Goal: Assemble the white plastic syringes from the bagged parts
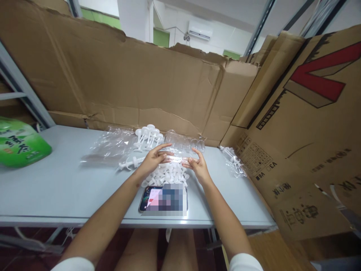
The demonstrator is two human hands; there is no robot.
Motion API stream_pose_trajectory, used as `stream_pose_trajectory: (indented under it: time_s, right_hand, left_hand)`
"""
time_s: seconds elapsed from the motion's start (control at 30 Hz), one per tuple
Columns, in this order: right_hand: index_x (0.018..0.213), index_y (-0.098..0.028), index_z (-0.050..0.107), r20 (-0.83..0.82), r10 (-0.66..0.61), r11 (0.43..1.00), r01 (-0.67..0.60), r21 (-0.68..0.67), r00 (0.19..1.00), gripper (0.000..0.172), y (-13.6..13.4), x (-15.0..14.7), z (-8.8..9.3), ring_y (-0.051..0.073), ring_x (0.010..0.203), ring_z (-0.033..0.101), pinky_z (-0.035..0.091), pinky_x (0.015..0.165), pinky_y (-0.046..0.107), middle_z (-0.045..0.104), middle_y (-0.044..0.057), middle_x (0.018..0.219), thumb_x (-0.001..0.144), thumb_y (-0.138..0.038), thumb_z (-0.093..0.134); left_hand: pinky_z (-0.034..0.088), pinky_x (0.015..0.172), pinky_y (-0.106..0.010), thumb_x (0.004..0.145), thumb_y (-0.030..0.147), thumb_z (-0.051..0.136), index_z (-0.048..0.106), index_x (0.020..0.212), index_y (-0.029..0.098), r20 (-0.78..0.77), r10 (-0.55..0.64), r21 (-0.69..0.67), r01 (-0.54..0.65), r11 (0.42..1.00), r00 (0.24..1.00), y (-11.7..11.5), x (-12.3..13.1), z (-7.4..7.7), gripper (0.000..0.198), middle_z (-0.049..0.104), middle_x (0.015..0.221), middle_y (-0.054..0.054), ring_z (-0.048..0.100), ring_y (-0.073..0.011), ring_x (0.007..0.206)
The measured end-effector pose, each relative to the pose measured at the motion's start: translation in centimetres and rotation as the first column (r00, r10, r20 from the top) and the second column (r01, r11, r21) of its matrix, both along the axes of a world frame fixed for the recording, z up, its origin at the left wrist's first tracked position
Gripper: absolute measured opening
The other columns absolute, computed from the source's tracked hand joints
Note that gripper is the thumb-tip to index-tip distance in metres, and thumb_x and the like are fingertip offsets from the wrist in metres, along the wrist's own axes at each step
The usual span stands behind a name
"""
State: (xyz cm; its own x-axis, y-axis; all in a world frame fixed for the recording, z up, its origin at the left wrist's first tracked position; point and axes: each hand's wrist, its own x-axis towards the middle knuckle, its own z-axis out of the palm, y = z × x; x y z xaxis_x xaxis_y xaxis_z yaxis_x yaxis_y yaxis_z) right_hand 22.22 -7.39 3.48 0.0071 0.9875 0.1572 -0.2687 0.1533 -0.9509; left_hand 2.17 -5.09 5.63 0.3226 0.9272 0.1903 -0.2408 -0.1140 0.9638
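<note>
My left hand (152,160) and my right hand (199,167) hold the two ends of a small clear plastic piece (176,159) with something white in it, level above the table. Thumbs and fingers pinch it, and its exact kind is too blurred to tell. Just below the hands lies a pile of small white plastic parts (166,176). Behind them stand several white plunger-like pieces with round discs (149,133). Clear plastic cylinders (183,142) lie behind my fingers. Beside my left hand is a white part with a ribbed shaft (129,164).
A phone (149,199) with a lit, partly blurred screen lies near the front edge of the grey table (70,180). Clear plastic bags (111,146) lie left, a bagged white part (233,161) right. A green pouch (24,145) stands far left. Cardboard walls (141,82) enclose the back.
</note>
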Motion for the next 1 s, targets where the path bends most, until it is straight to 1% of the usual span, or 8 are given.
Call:
stream_pose_trajectory:
  time_s: [0.17,0.3,0.43,0.5,0.6,0.73,0.87,1.0]
  right_hand:
    - [0.119,-0.025,0.038,-0.011,0.027,1.000,-0.027,0.000,1.000,0.059,0.0,0.2,-0.1,0.015,0.068,0.066,0.055,0.073,0.040,0.062,-0.005,0.067,0.067,-0.033,0.065]
    - [0.122,-0.027,0.038,-0.042,0.065,0.998,-0.065,-0.009,0.997,0.062,0.1,0.5,-0.3,0.013,0.065,0.064,0.055,0.073,0.038,0.058,-0.007,0.064,0.067,-0.033,0.065]
    - [0.126,-0.028,0.034,-0.021,0.104,0.994,-0.105,-0.007,0.994,0.064,0.0,0.9,-0.1,0.013,0.067,0.065,0.053,0.076,0.039,0.058,-0.006,0.067,0.070,-0.035,0.063]
    - [0.128,-0.028,0.032,-0.002,0.109,0.994,-0.109,-0.007,0.994,0.064,-0.2,1.1,0.1,0.014,0.065,0.066,0.053,0.074,0.038,0.058,-0.006,0.067,0.071,-0.036,0.061]
    - [0.130,-0.027,0.027,0.066,0.118,0.993,-0.119,0.009,0.991,0.070,-0.2,1.4,0.3,0.017,0.063,0.067,0.053,0.066,0.035,0.060,-0.005,0.067,0.071,-0.033,0.062]
    - [0.126,-0.024,0.031,0.109,0.099,0.995,-0.101,0.010,0.989,0.071,-0.1,1.3,-0.1,0.017,0.060,0.066,0.052,0.060,0.031,0.061,-0.006,0.062,0.066,-0.029,0.067]
    - [0.122,-0.022,0.034,0.092,0.076,0.997,-0.076,-0.007,0.993,0.069,0.1,1.2,-0.3,0.018,0.059,0.066,0.052,0.059,0.031,0.061,-0.007,0.060,0.063,-0.029,0.069]
    - [0.123,-0.020,0.032,0.094,0.072,0.997,-0.070,-0.028,0.993,0.073,0.1,1.2,-0.1,0.018,0.062,0.067,0.053,0.062,0.033,0.061,-0.006,0.060,0.062,-0.030,0.070]
  left_hand:
    - [0.050,0.081,-0.038,0.067,0.034,0.066,0.055,0.113,0.018,-0.007,-0.011,-0.010,0.011,1.000,1.000,0.1,-0.2,-0.2,0.050,0.068,0.092,-0.008,0.064,-0.0202,0.086]
    - [0.049,0.083,-0.040,0.069,0.034,0.065,0.057,0.108,0.017,-0.014,-0.021,-0.007,0.021,1.000,1.000,0.3,-0.4,-0.6,0.044,0.067,0.094,-0.008,0.064,-0.0193,0.082]
    - [0.050,0.082,-0.038,0.069,0.034,0.064,0.059,0.102,0.016,-0.029,-0.015,0.009,0.016,1.000,0.999,0.6,-0.6,-1.0,0.037,0.066,0.096,-0.008,0.062,-0.0205,0.090]
    - [0.051,0.081,-0.037,0.069,0.034,0.065,0.060,0.100,0.016,-0.029,0.000,0.027,0.001,1.000,1.000,0.8,-0.6,-1.2,0.037,0.065,0.096,-0.008,0.061,-0.0214,0.094]
    - [0.051,0.081,-0.037,0.068,0.034,0.065,0.060,0.100,0.017,-0.022,0.017,0.043,-0.017,0.999,1.000,0.9,-0.4,-1.3,0.036,0.065,0.096,-0.008,0.061,-0.0215,0.093]
    - [0.051,0.080,-0.037,0.068,0.035,0.065,0.061,0.097,0.016,-0.029,0.017,0.039,-0.016,0.999,0.999,0.6,-0.2,-1.0,0.034,0.065,0.097,-0.008,0.061,-0.0211,0.092]
    - [0.051,0.079,-0.038,0.067,0.035,0.066,0.060,0.097,0.015,-0.018,0.001,0.027,-0.001,1.000,1.000,0.7,-0.3,-1.0,0.036,0.066,0.094,-0.009,0.063,-0.0189,0.081]
    - [0.050,0.080,-0.037,0.068,0.035,0.065,0.060,0.095,0.015,-0.013,-0.008,0.039,0.009,0.999,1.000,0.9,-0.4,-1.2,0.034,0.066,0.096,-0.009,0.062,-0.0202,0.087]
